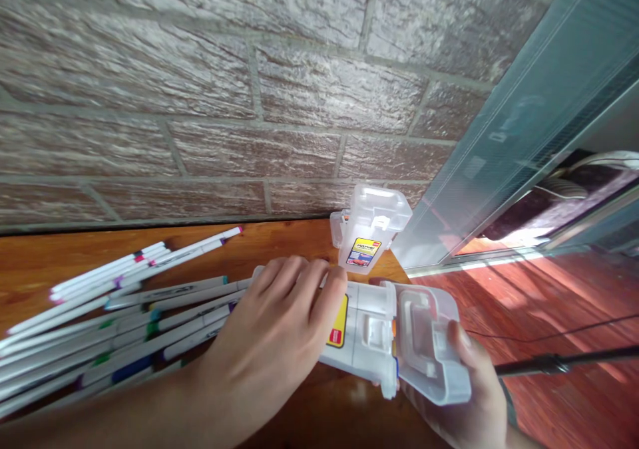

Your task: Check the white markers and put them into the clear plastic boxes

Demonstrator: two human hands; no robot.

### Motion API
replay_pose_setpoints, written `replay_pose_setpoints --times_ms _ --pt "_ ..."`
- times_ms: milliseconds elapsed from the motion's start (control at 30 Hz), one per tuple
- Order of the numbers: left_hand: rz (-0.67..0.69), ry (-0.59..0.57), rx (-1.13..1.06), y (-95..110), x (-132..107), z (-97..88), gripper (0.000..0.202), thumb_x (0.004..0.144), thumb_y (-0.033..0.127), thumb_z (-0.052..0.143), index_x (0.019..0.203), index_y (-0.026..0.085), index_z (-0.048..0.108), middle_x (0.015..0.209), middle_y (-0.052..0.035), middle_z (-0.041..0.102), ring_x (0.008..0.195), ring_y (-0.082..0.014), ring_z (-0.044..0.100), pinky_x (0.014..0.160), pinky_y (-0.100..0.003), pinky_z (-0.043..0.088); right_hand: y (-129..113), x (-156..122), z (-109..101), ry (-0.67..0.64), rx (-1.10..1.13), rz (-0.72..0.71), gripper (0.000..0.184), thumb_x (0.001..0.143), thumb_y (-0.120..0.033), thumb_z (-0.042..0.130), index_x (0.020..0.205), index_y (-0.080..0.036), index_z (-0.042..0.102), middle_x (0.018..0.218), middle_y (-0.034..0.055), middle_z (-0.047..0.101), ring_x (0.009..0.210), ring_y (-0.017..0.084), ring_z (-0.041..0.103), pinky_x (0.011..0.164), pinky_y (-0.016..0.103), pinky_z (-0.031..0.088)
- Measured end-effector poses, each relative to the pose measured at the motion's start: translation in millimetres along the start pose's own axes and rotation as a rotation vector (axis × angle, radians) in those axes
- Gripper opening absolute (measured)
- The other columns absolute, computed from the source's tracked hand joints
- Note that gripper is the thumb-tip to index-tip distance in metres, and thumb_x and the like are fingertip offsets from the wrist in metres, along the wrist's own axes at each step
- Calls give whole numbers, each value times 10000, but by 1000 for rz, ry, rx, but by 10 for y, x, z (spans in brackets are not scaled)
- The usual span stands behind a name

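Note:
A clear plastic marker case (369,332) with a yellow label lies on its side, its lid (424,342) swung open to the right. White markers show through its walls. My left hand (279,329) comes over the top of the case body with bent fingers wrapped on it. Its thumb is hidden. My right hand (474,382) grips the lid end, the thumb on the lid's outer edge and the other fingers underneath, mostly hidden. Many loose white markers (130,329) with coloured bands lie to the left, partly behind my left forearm.
A second clear marker case (367,229) stands upright against the brick wall (299,90). The wooden tabletop (279,239) ends on the right near a glass panel (504,123). Beyond it are a reddish wooden floor (564,302) and a black pole (564,361).

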State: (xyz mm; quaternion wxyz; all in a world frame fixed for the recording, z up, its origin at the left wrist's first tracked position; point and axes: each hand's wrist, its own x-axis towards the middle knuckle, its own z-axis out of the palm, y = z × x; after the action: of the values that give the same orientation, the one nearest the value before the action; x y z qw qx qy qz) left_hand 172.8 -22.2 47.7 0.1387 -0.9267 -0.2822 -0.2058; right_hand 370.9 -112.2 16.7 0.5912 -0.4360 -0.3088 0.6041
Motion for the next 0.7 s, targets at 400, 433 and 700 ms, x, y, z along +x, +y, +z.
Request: replay_pose_setpoints --times_ms 400,433,700 --pt "5 6 42 16 -24 161 306 976 77 474 1220 103 658 1061 -148 716 922 -338 653 801 -483 532 190 51 3 -18 -116 -70 409 1012 -519 639 1362 -306 642 1333 65 730 1228 316 665 1071 442 495" --pt "7 7 35 14 -24 173 308 972 74 481 1226 97 654 1059 -149 715 919 -338 652 800 -484 531 197 55 12 -12 -116 -82 394 1017 -511 639 1352 -304 641 1340 63 727 1235 311 663 1080 437 490" --pt "25 7 12 28 -4 205 320 944 48 491 1228 79 636 1022 -147 698 889 -347 643 770 -500 537 195 37 25 -6 -129 -101 338 1018 -511 650 1268 -283 655 1339 73 728 1237 306 672 1079 427 514"
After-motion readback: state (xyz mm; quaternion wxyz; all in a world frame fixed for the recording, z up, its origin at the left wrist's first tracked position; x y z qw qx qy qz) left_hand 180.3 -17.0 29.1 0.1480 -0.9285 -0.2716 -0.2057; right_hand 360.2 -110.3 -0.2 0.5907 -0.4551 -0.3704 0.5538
